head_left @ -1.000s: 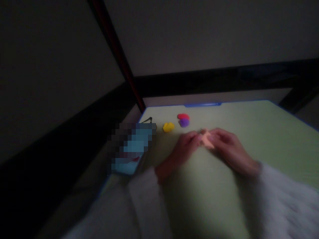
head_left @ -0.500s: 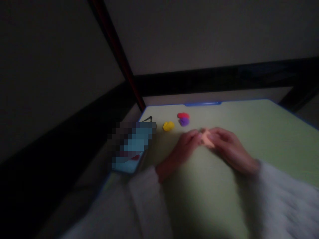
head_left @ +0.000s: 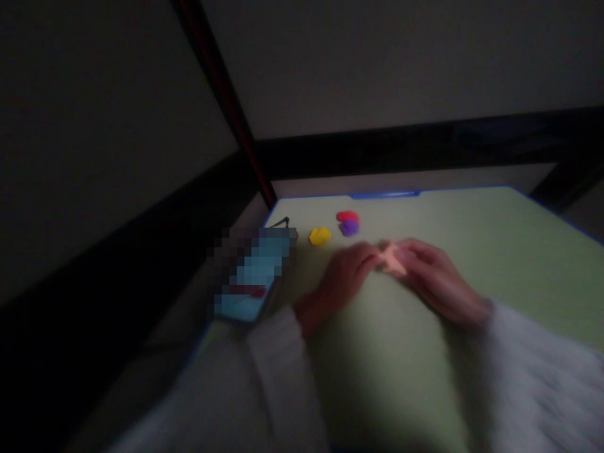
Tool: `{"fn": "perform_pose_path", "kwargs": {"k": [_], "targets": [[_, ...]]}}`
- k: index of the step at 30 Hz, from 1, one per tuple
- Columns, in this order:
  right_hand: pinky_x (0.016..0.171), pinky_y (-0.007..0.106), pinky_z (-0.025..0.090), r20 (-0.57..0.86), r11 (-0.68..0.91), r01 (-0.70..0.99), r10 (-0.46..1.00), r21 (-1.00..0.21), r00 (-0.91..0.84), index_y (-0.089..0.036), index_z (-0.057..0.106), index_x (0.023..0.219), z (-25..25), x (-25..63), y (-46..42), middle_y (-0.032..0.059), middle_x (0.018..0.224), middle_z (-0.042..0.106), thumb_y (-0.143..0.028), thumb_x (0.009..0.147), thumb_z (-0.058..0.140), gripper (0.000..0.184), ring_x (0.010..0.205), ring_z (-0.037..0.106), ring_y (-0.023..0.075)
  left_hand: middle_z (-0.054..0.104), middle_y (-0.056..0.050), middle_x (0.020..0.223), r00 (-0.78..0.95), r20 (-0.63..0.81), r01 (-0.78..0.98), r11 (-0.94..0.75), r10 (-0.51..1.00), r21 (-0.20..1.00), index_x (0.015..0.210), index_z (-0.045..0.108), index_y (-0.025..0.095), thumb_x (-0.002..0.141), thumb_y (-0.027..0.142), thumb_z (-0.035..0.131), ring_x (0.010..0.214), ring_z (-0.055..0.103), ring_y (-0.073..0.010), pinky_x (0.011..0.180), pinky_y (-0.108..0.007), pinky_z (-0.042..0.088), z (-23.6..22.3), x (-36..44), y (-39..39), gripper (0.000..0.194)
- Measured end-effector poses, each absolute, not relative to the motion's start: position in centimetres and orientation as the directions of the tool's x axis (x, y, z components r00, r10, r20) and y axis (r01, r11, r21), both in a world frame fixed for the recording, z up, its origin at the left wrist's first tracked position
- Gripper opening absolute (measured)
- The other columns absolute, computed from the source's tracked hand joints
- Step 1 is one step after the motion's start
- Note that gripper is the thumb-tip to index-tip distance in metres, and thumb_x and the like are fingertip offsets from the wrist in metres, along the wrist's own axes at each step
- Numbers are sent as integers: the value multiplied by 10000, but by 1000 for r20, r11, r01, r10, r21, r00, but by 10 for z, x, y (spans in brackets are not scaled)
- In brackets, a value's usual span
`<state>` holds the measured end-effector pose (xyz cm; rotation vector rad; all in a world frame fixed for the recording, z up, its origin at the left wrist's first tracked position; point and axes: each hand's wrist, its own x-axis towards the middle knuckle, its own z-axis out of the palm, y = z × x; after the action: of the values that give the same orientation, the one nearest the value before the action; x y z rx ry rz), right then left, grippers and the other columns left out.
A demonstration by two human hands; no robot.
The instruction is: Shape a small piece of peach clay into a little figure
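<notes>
Between both hands is a small flattened piece of peach-coloured modelling clay (head_left: 394, 260), irregular in outline. My left hand (head_left: 350, 272) pinches its left edge with closed fingertips. On the opposite side, my right hand (head_left: 433, 277) has its thumb and fingers closed on the same piece. Beyond the hands lie a yellow lump of clay (head_left: 319, 236), a red lump (head_left: 348, 216) and a purple lump (head_left: 350, 228), the purple one touching the red. Blur hides the exact finger contacts.
The hands work over a pale green table (head_left: 472, 233) with a blue rim and a blue recess (head_left: 385, 195) at its far edge. At left a device with a lit, pixelated screen (head_left: 257, 270) leans near a dark thin-framed object (head_left: 280, 223). Walls stand behind and to the left.
My left hand has turned slightly at the clay's left edge, its fingers now more over it. The right hand stays nearly in place. The whole view has shifted a little.
</notes>
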<state>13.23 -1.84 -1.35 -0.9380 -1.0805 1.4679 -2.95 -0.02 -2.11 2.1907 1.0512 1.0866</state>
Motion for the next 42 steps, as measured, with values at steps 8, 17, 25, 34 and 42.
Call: {"fn": "perform_pose_path", "kwargs": {"k": [8,17,25,34,42], "targets": [[631,238,455,-23,-84,-341,983,-936,-180,-191,656,749,-16,135,-18,9,776,681,-347,658,750,204,671,590,113,585,2,700,371,434,316,-551,821,772,815,563,160,815,323,524,637,503,-103,624,-221,383,-21,-28,0,168],[591,227,438,-14,-71,-305,982,-950,-186,-189,654,737,-15,134,-17,0,724,674,-367,631,769,237,622,576,103,571,12,670,379,415,353,-544,827,761,742,555,168,815,298,507,626,490,-100,629,-216,373,-19,-26,-1,158],[602,246,446,-15,-79,-292,977,-953,-215,-192,658,744,-12,132,-18,11,751,674,-380,653,748,228,651,580,121,509,29,581,379,397,321,-521,836,790,706,527,172,827,287,458,577,464,-96,601,-218,363,-16,-26,-4,181],[558,221,425,22,-31,-274,981,-961,-191,-194,649,742,-15,132,-17,0,715,655,-366,668,738,207,612,554,105,522,18,629,369,358,178,-444,857,878,695,510,157,822,340,469,582,465,-88,567,-215,350,-20,-25,-1,226],[567,232,442,87,68,-114,982,-991,-171,-194,662,795,-15,132,-19,17,756,675,-374,694,718,214,620,573,117,441,34,582,391,262,126,-334,882,934,635,430,165,830,401,441,560,414,-82,549,-219,328,-27,-20,4,306]]}}
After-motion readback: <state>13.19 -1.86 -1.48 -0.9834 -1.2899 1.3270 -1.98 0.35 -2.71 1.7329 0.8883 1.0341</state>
